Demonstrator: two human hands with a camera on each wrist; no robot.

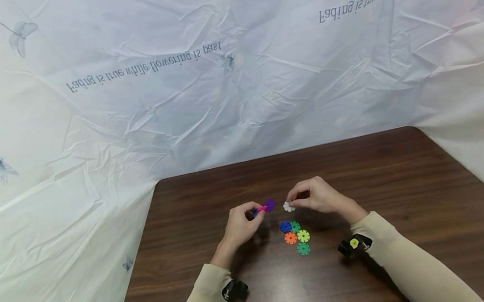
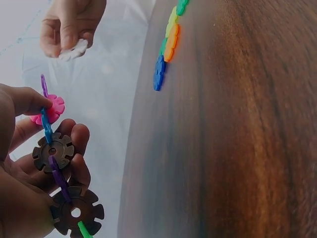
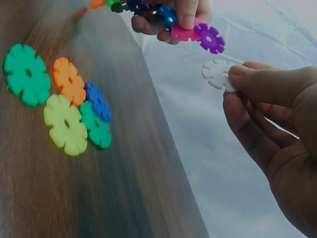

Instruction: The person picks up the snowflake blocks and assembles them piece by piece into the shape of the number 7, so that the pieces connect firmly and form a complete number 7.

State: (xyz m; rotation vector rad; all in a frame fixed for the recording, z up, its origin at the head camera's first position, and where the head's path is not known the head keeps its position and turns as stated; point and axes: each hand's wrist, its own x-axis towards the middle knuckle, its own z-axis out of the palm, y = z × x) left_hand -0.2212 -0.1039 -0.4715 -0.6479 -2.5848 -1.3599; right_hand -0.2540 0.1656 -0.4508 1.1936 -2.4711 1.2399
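My left hand [image 1: 239, 225] pinches a chain of interlocked notched plastic discs by its pink disc [image 2: 58, 106]. A purple disc [image 3: 210, 38] forms the chain's free end, pointing toward the right hand. Behind the pink piece come a blue disc [image 2: 46, 125], a dark brown disc [image 2: 63, 146], a dark purple one [image 2: 59, 177] and another brown disc [image 2: 91, 210], hanging below the palm. Between thumb and fingertips my right hand [image 1: 319, 196] holds a white notched disc [image 3: 216, 73], a short gap away from the purple one.
Loose discs lie flat on the brown wooden table [image 1: 182, 255] below the hands: a blue [image 1: 285, 227], an orange [image 1: 290, 238], a yellow [image 1: 303, 235] and two green ones [image 1: 303, 249]. White printed sheeting [image 1: 262, 94] hangs behind the table and along its sides.
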